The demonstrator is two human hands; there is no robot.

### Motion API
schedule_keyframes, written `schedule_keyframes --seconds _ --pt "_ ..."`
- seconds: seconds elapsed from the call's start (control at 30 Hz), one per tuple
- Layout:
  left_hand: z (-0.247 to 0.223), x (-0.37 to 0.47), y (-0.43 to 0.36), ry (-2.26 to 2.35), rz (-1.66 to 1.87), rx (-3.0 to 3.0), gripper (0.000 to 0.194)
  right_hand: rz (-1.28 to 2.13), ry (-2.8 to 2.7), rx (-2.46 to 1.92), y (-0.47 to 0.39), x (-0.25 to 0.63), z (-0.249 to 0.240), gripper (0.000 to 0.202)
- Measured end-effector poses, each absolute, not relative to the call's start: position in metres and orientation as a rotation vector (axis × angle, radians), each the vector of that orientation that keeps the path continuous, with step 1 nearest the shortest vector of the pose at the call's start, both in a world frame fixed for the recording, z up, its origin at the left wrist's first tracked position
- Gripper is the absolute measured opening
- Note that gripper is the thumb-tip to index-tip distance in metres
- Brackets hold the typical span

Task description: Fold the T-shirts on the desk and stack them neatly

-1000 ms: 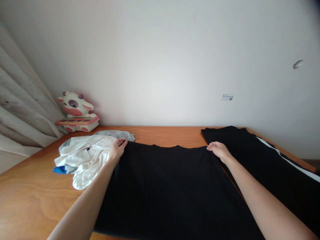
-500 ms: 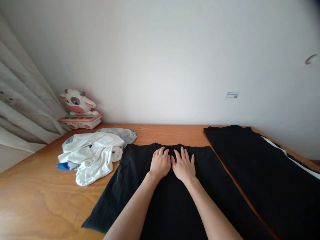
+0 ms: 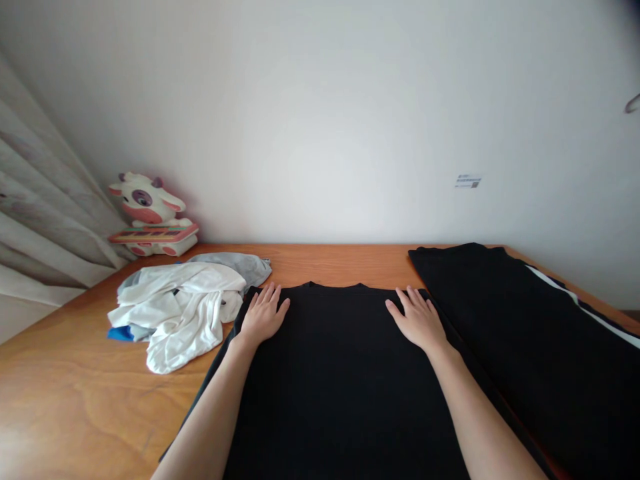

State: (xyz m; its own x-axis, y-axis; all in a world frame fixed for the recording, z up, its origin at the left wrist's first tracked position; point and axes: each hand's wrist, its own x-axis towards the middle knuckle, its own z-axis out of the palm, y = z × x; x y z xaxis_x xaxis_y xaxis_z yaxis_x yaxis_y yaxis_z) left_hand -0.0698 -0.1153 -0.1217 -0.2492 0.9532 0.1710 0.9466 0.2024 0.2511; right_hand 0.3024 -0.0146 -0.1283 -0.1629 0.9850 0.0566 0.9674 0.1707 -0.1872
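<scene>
Black shirt (image 3: 345, 380): laid out on the wooden table (image 3: 65, 373) at 6 o'clock of the view, neck edge towards 12, lower part running out of frame.

Left hand (image 3: 263, 317): palm down at the shirt's 11 o'clock corner, fingers spread, pinching nothing. Right hand (image 3: 417, 323): palm down at the 1 o'clock corner, fingers likewise splayed. Set wide apart, the two palms appear to bear on both shoulders at once — a placement that would hold the top edge straight and the cloth flat between them.

Second black garment (image 3: 505, 327), with a white stripe (image 3: 575, 300): flat at 4 o'clock, close beside the shirt; laid lengthwise, it presumably avoids creasing.

White clothing (image 3: 190, 300): heaped loosely at 8 o'clock with grey cloth (image 3: 250, 267) and blue cloth (image 3: 120, 333). Cow-shaped toy keyboard (image 3: 153, 220): upright at 9 o'clock against the wall (image 3: 320, 133), out of the hands' way.
</scene>
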Motion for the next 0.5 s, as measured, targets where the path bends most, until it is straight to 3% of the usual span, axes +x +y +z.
schedule_keyframes --seconds 0.2,0.33,0.5 --pt "-0.111 -0.064 -0.115 2.709 0.503 1.811 0.053 0.078 -2.209 -1.840 -0.018 0.300 -0.125 0.063" --pt "-0.095 -0.054 -0.120 2.943 0.333 1.648 0.064 0.010 -2.020 -1.884 -0.026 0.297 -0.115 0.052" --pt "-0.094 -0.058 -0.121 2.879 0.345 1.674 0.068 0.015 -1.965 -1.905 -0.038 0.293 -0.102 0.046"
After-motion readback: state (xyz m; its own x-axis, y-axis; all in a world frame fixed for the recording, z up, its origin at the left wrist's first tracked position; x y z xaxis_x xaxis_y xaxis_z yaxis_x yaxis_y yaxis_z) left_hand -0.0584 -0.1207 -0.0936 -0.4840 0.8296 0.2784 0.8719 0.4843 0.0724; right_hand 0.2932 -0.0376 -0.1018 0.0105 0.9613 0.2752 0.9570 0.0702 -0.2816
